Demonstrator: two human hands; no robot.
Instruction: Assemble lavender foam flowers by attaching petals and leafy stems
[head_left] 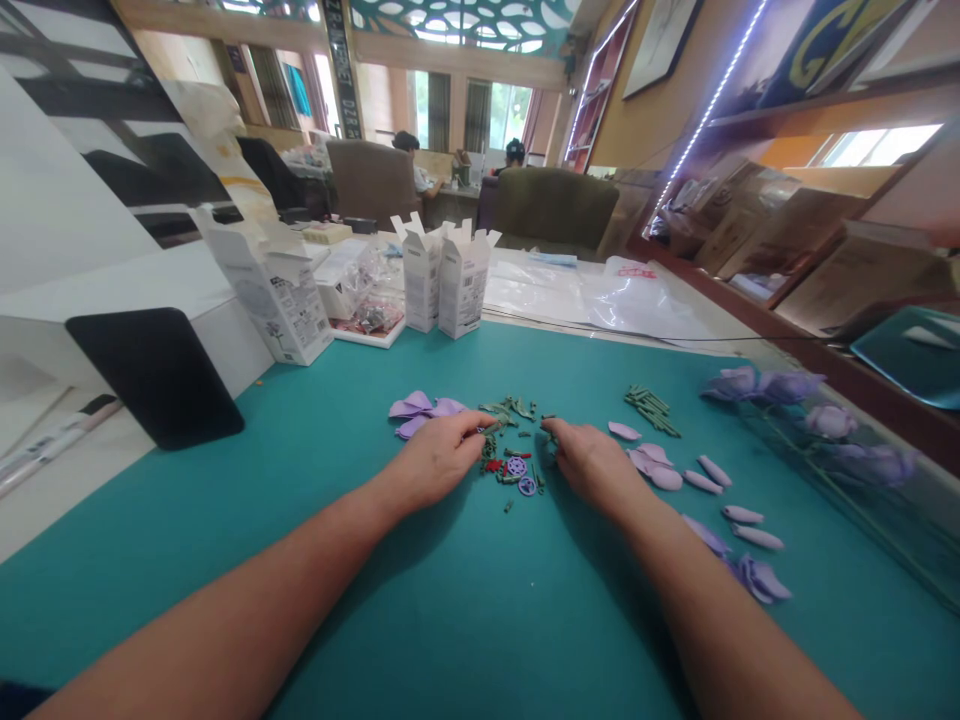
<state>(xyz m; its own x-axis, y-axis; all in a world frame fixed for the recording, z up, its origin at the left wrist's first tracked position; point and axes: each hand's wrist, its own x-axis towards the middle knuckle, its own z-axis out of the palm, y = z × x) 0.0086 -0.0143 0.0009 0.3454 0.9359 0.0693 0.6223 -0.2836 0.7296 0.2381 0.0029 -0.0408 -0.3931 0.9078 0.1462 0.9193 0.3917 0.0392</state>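
Small pieces point(517, 466) lie between my left hand point(435, 460) and right hand point(589, 460), presumably for reach; I cannot tell whether curled fingers point(466, 421) pinch any.

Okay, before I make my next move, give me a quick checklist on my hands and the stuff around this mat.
1. Left hand holding a piece: cannot tell; its grip is too small to read.
2. Right hand holding a piece: cannot tell, for the same reason.
3. Colours separated between them: not ok; green pieces, red pieces and purple wheels lie mixed.
4. Green rods kept apart: ok, bunched beyond the right hand.
5. Purple petals clear of the left hand: cannot tell; the hand overlaps them in view.
6. Middle pair of white boxes upright: ok.
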